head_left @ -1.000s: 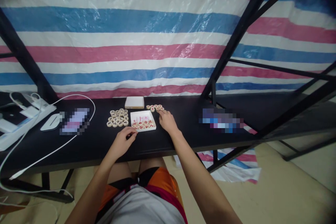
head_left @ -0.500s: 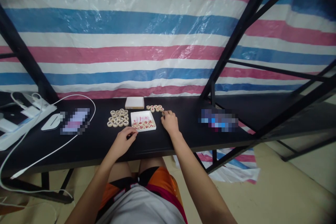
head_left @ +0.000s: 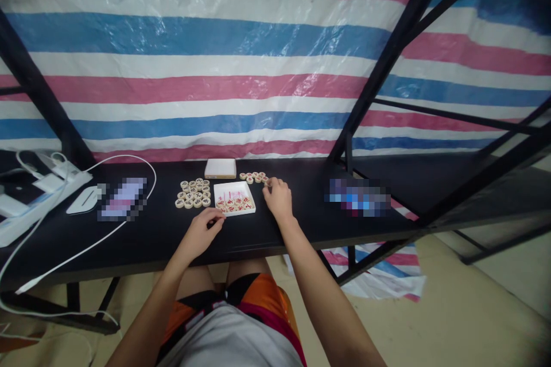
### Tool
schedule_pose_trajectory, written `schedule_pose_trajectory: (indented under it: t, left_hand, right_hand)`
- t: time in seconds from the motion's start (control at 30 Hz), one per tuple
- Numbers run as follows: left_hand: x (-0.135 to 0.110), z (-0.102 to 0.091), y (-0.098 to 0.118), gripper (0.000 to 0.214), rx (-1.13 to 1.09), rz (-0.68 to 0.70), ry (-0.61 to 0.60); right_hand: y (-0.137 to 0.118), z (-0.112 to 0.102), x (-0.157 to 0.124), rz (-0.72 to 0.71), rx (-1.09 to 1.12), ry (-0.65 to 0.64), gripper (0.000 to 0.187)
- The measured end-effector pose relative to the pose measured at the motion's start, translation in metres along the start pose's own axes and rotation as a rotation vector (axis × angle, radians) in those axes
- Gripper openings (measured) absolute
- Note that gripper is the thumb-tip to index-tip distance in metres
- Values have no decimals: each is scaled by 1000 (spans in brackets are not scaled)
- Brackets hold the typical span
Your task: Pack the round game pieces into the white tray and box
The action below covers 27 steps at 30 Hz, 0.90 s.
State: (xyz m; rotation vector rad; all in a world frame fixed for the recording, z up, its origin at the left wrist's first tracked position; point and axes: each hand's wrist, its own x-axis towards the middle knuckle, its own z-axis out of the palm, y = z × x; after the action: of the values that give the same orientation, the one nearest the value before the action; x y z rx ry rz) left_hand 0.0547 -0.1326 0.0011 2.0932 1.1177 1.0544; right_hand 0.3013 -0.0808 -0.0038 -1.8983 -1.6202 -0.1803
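A shallow white box [head_left: 221, 189] stands on the black table, with rows of round red-marked xiangqi pieces [head_left: 235, 203] filling its near part. At the box's front left corner, my left hand [head_left: 201, 234] is closed with thumb and fingertips pinching the edge. My right hand [head_left: 278, 198] reaches to the right of the box. Its fingers are closed round a xiangqi piece [head_left: 266, 182], mostly hidden by them, at the end of a small group of red-marked pieces [head_left: 255, 176]. Dark-marked pieces [head_left: 193, 194] lie in rows left of the box.
Behind the box lies a second white tray or lid [head_left: 220, 168]. Leftward are a blurred-out phone [head_left: 124, 198], a white cable [head_left: 155, 175], a white flat device [head_left: 84, 199] and a power strip [head_left: 26, 218]. Another blurred device [head_left: 357, 196] lies right, by a black metal post [head_left: 344, 149].
Almost nothing differs. The fingers of my right hand have shifted slightly at the piece; my left hand stays at the box corner.
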Motion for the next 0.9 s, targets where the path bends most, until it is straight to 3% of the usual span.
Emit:
schedule_pose_trajectory:
  t: [0.1, 0.23, 0.53, 0.9]
  left_hand:
    - [0, 0, -1, 18, 1, -5, 0]
    - [1, 0, 0, 18, -2, -6, 3]
    - [1, 0, 1, 19, 9, -2, -3]
    - [1, 0, 1, 20, 23, -5, -3]
  right_hand:
    - [-10, 3, -1, -229, 214, 44, 16]
    - [-21, 10, -3, -419, 365, -58, 14]
    - [-17, 23, 1, -282, 410, -209, 12]
    - [-16, 19, -1, -382, 439, -216, 21]
